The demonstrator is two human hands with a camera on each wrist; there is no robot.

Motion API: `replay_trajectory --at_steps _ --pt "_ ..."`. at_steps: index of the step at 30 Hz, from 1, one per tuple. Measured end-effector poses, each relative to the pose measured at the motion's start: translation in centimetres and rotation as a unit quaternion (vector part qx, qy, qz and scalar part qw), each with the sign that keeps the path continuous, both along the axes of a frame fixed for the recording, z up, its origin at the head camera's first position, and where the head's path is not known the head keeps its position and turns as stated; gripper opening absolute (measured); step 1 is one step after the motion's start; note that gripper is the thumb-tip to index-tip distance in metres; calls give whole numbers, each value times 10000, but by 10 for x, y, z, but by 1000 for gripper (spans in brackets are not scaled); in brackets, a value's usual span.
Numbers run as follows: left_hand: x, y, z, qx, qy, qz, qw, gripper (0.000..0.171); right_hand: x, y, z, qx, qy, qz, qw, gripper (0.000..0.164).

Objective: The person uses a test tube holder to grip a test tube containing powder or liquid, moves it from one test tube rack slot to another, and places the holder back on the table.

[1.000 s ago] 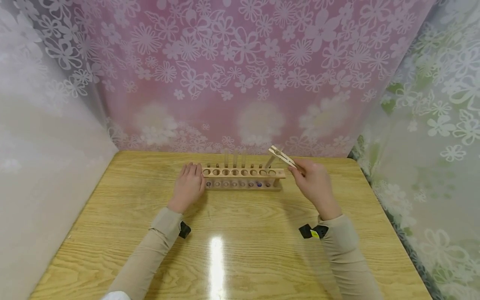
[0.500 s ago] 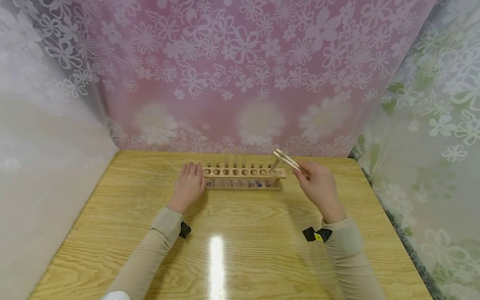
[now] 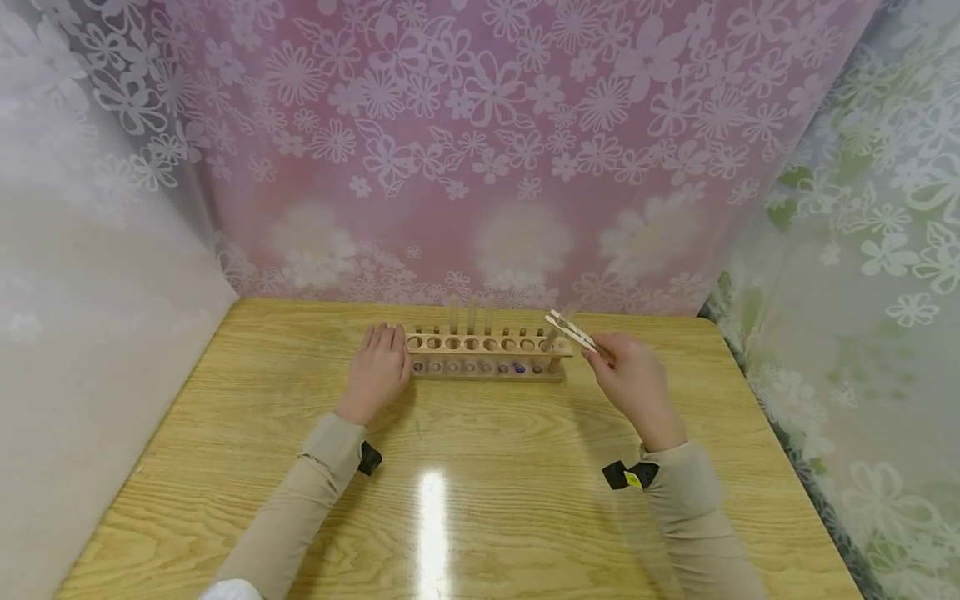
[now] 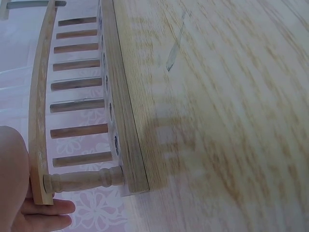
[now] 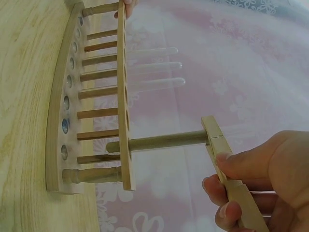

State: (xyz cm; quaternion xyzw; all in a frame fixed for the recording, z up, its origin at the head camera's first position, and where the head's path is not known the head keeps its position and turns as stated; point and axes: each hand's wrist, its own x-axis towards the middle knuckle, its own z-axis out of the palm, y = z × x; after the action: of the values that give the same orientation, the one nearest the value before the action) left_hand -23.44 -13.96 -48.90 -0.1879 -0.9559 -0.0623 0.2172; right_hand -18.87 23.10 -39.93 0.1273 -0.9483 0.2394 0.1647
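A wooden test tube rack (image 3: 480,353) stands toward the back of the table. My left hand (image 3: 378,371) holds its left end; in the left wrist view, fingers (image 4: 48,221) reach behind the upper bar. My right hand (image 3: 633,379) grips a wooden test tube clamp (image 3: 572,332), thumb on one side and fingers curled on the other. Held in the clamp's jaws is a test tube (image 5: 169,140) with greyish-green contents. Its rounded bottom pokes through the rack's rightmost upper hole, short of the lower board. In the head view this tube leans slightly right.
Several wooden pegs (image 5: 99,113) rise along the rack's back. Clear test tubes (image 5: 159,83) sit upside down over three middle pegs. One recess in the lower board looks blue (image 3: 520,368). Flowered curtains (image 3: 480,167) enclose the wooden table (image 3: 517,500) behind and at both sides.
My right hand moved right with the clamp and tube, then lowered them. The tube, earlier tilted behind the rack, now passes into its rightmost hole. My left hand stays put.
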Motion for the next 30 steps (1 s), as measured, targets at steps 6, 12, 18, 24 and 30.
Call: replay_trajectory --at_steps 6,12,18,24,30 --pt "-1 -1 -2 41 176 -47 9998 39 -3 -1 -6 21 -142 -53 9999 28" --pt "1 0 0 34 186 -17 9998 39 -5 -2 -11 44 -208 9 9998 25" --pt "0 0 0 20 227 -25 9997 39 -9 -3 -18 5 -350 69 9994 23" --pt "0 0 0 -20 127 11 9999 40 -12 -3 -24 10 -553 48 9985 21" --pt "1 0 1 -28 15 33 10000 42 -13 -2 -30 65 -642 15 9979 26"
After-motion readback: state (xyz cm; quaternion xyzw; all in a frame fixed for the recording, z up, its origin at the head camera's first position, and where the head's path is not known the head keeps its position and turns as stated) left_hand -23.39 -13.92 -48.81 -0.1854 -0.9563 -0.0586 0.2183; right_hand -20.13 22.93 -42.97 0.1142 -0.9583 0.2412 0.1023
